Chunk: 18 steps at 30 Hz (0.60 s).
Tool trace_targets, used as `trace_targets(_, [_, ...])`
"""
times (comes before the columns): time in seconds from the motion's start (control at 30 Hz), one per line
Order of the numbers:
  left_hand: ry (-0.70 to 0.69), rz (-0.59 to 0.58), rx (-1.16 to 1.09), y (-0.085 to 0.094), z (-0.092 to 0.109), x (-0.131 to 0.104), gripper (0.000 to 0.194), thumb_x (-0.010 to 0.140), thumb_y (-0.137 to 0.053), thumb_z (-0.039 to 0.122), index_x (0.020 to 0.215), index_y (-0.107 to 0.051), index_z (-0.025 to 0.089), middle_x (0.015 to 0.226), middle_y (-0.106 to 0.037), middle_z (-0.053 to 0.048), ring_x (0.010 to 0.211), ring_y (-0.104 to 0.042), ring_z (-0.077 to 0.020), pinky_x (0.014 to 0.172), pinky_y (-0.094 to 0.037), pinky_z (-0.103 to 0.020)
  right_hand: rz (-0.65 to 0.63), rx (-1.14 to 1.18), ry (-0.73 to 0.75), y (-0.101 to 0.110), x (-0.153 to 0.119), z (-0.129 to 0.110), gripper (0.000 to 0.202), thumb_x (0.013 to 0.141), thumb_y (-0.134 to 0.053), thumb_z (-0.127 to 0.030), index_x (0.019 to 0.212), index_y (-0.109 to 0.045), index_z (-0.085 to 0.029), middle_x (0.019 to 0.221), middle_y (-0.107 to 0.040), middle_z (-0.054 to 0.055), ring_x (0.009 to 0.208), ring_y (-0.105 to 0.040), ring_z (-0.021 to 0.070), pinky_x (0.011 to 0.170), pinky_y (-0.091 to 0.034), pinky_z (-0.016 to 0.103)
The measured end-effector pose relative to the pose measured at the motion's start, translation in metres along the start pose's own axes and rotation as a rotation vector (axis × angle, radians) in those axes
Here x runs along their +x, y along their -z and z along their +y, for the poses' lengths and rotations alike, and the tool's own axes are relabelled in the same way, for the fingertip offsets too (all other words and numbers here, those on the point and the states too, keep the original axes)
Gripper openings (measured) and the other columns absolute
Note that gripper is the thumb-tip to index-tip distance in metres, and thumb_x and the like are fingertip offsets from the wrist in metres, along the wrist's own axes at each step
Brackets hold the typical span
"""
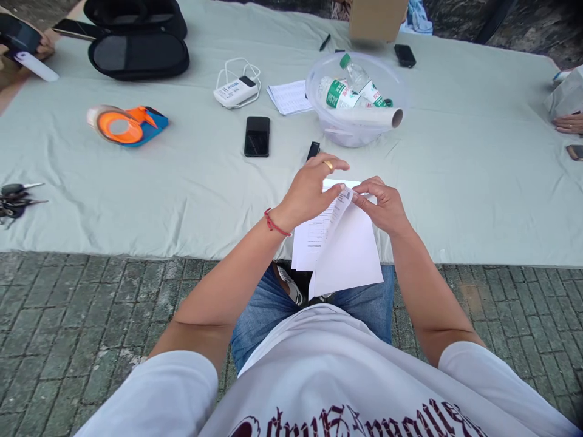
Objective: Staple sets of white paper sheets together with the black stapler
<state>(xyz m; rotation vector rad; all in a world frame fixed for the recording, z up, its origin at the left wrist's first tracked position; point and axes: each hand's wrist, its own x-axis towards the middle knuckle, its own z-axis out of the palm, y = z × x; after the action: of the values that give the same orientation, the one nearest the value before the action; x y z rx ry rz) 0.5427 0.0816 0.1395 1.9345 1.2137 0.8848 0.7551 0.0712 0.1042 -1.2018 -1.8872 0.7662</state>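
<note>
While both hands pinch paper sheets, phone & bowl lie beyond.

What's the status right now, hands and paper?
Left hand and right hand both pinching a small printed slip above white sheets. Black phone and plastic tub lie beyond, apart from the hands.

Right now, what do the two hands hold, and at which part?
Both hands hold the sheets of paper at their top edge: the left hand from the left, the right hand from the right.
</note>
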Motion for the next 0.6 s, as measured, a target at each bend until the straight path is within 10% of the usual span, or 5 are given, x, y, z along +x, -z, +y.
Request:
trace_targets(0.4, [0.431,-0.075,-0.202,-0.031,-0.052,-0.079,0.027,0.087,-0.060,0.045,0.089,-0.066,0.019,0.091,-0.072,-0.005,0.087,-0.067,-0.0200,0.079,-0.051,-0.030,-0.049,-0.140,0.025,-0.017,0.029,0.007,0.031,0.094,-0.058,-0.052,0.091,-0.075,-0.026,0.087,-0.071,0.003,0.097,-0.059,0.0251,0.090,-0.046,0.045])
trace_targets(0.6, [0.551,0.052,-0.200,-0.041,-0.068,-0.083,0.029,0.084,-0.060,0.044,0.068,-0.053,0.021,0.060,-0.054,0.003,0.064,-0.055,-0.0157,0.058,-0.042,-0.027,0.197,-0.205,-0.008,-0.010,0.008,0.033,0.036,0.092,-0.059,-0.054,0.114,-0.069,-0.028,0.118,-0.067,0.008,0.110,-0.059,0.0265,0.092,-0.049,0.046])
